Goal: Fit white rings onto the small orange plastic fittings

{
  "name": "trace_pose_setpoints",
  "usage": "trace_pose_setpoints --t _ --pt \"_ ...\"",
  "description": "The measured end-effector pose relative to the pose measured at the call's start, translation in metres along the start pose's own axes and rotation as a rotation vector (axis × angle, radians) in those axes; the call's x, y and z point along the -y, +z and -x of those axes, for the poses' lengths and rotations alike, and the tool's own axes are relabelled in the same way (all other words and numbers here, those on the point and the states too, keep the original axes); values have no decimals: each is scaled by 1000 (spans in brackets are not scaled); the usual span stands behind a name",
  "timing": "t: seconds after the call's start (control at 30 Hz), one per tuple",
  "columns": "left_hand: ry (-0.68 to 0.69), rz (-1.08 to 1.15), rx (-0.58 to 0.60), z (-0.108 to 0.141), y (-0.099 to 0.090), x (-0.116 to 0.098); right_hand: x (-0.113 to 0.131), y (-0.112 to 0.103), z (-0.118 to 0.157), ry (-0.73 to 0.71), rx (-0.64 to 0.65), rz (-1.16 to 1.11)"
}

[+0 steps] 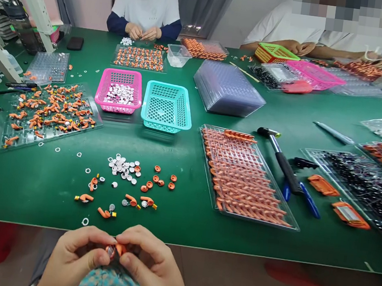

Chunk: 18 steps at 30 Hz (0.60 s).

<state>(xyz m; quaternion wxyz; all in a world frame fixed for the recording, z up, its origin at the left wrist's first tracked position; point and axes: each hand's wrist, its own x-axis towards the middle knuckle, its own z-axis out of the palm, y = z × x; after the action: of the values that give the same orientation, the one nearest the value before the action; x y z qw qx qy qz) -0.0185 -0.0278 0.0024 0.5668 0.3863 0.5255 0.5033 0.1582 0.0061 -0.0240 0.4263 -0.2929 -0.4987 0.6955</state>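
Just past the table's front edge, above my lap, my left hand (74, 256) and my right hand (157, 266) meet, both closed in a pinch. Between the fingertips is a small orange earbud shell (120, 249); a round, shiny face shows on the left hand's side. Whether it is one piece or two touching parts I cannot tell. On the green table ahead lie several orange stemmed earbud pieces (105, 213) with silver discs and yellow tabs. Beyond them are a cluster of white round stickers (123, 168), several orange round caps (149, 185) and white rings (85, 221).
A pink basket (117, 106) holds white discs beside a turquoise basket (165, 123). Trays of orange parts stand left (49, 134) and right (249, 206). A hammer (282, 163), blue-handled pliers (309, 200) and stacked clear trays (227, 89) lie right. Co-workers (145, 3) sit across.
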Motion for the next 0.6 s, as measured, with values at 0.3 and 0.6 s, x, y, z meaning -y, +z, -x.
trace_pose_setpoints --t 0.3,0.6 --pt "425 -457 58 2 -1 -2 -14 3 -6 502 -59 -719" --pt "491 -500 44 2 0 -4 -19 9 -5 547 -5 -872"
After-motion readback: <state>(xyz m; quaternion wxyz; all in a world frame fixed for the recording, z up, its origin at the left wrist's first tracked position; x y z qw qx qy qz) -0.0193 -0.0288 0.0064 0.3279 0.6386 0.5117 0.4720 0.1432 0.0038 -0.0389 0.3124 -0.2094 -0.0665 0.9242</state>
